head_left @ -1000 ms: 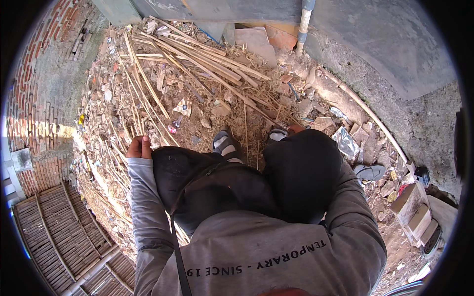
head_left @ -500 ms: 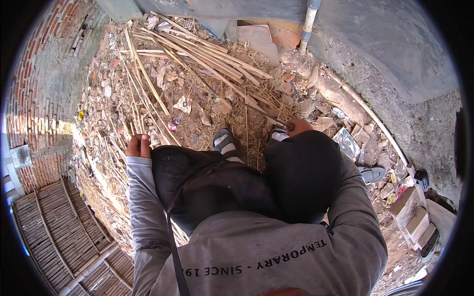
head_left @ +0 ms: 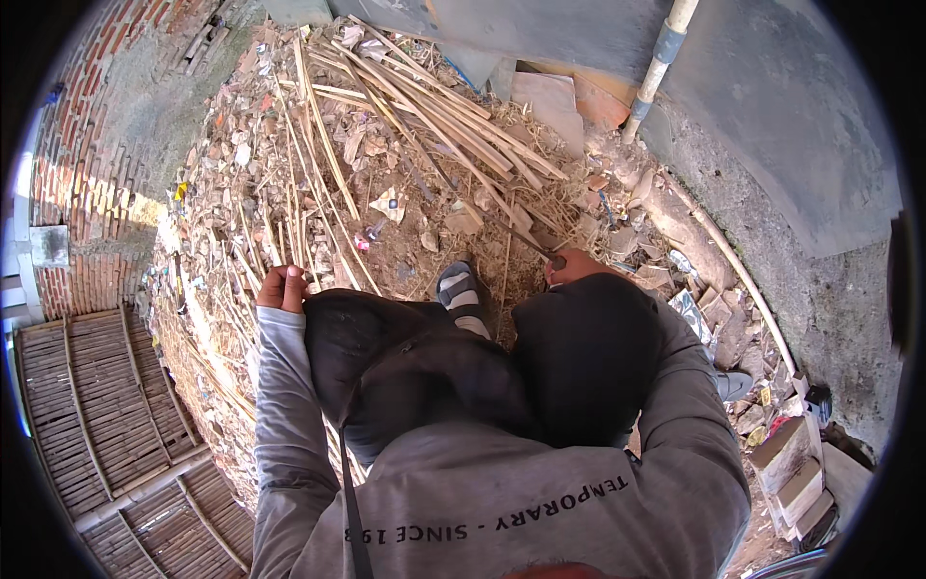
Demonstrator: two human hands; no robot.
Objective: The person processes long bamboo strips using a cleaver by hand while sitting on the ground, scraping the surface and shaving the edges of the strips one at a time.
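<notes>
**Crouched low over littered ground (head_left: 415, 265), gripping a long thin stick (head_left: 526, 239) in the right hand (head_left: 579, 267)**

Wears a grey shirt (head_left: 540, 492) and dark trousers (head_left: 588, 357), with a dark strap (head_left: 352, 502) down the left side. Curls the left hand (head_left: 283, 288), thumb up, just beyond the left knee; cannot tell if gripping anything. Closes the right hand around the stick's dark near end, just beyond the right knee. Slants that stick forward and leftward, low over the middle of the ground; cannot make out its far tip. Plants one foot in a strapped grey sandal (head_left: 463, 294) between the knees.

Has pale boxlike pieces (head_left: 796, 478) and a grey flip-flop (head_left: 736, 386) toward the ground's right edge, and a slatted panel (head_left: 96, 386) off its near-left corner. Faces pale strips (head_left: 323, 145) strewn across the ground's left half, then a crisscrossed heap of wood (head_left: 453, 121) toward its far edge. Meets a brick wall (head_left: 106, 188) along the left edge, and a banded pipe (head_left: 667, 53) against a grey wall (head_left: 791, 125) at the far right.
</notes>
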